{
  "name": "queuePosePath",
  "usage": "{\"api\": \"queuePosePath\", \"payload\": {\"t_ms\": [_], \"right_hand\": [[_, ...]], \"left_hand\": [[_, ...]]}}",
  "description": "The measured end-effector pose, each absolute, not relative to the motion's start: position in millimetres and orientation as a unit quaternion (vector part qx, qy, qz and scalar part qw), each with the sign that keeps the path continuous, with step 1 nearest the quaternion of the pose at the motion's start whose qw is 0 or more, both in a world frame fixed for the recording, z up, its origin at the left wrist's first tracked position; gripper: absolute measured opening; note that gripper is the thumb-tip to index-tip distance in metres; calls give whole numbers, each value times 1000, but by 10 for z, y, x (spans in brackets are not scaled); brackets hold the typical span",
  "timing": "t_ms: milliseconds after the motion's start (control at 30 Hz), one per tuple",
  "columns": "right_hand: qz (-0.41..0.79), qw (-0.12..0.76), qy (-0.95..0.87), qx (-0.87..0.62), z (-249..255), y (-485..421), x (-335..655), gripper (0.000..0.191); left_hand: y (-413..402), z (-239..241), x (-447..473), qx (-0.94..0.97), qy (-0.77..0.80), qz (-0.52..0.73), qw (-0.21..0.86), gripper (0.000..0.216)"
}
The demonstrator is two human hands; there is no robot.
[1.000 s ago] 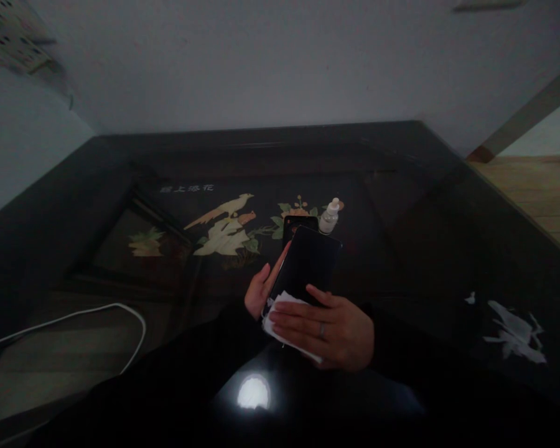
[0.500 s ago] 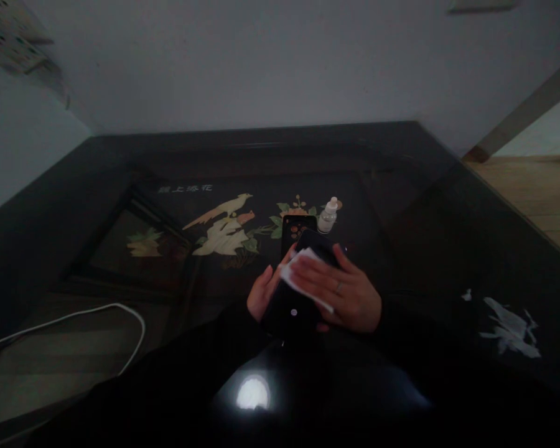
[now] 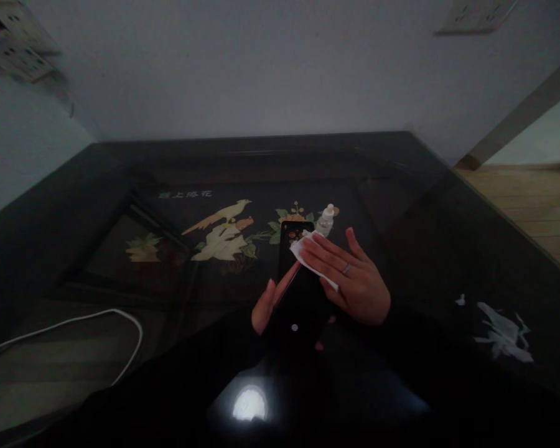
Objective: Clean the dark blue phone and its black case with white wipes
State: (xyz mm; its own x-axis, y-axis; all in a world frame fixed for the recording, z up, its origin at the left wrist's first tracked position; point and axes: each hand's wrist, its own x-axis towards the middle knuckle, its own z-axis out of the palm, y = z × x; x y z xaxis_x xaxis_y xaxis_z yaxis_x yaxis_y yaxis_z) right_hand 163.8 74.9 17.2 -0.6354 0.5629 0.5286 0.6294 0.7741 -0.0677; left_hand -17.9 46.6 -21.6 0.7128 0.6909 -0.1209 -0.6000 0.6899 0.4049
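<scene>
My left hand [image 3: 264, 308] holds a dark phone [image 3: 303, 305] from below, its thumb along the left edge and some fingertips showing at the right edge. A small round light mark shows near the phone's lower end. My right hand [image 3: 354, 280], with a ring on one finger, presses a folded white wipe [image 3: 310, 249] flat against the phone's upper part. Just beyond lies a second dark phone-shaped object [image 3: 287, 226] on the tabletop, partly covered by the hands and the wipe. A small clear bottle with a white cap [image 3: 325, 219] stands beside it.
The glossy dark table [image 3: 242, 162] carries bird and flower pictures. Torn white scraps [image 3: 504, 333] lie at the right, and a white cable [image 3: 74, 321] curves at the left. Sockets [image 3: 16, 53] are on the wall at the upper left, another [image 3: 476, 17] at the upper right.
My right hand and the wipe have moved up toward the phone's far end, baring more of its lower part. The phone stays in my left hand. The view has tilted slightly upward.
</scene>
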Motion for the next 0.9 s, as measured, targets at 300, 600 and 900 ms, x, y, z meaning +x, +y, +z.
{"api": "queuePosePath", "payload": {"t_ms": [300, 600, 900], "right_hand": [[36, 343, -885, -312, 265, 802, 1804, 49], [17, 349, -892, -288, 176, 852, 1874, 52], [6, 319, -906, -279, 216, 868, 1843, 52]], "left_hand": [[489, -125, -236, 226, 103, 356, 901, 73], [523, -154, -271, 193, 78, 374, 904, 67], [503, -109, -259, 192, 81, 350, 913, 71]]}}
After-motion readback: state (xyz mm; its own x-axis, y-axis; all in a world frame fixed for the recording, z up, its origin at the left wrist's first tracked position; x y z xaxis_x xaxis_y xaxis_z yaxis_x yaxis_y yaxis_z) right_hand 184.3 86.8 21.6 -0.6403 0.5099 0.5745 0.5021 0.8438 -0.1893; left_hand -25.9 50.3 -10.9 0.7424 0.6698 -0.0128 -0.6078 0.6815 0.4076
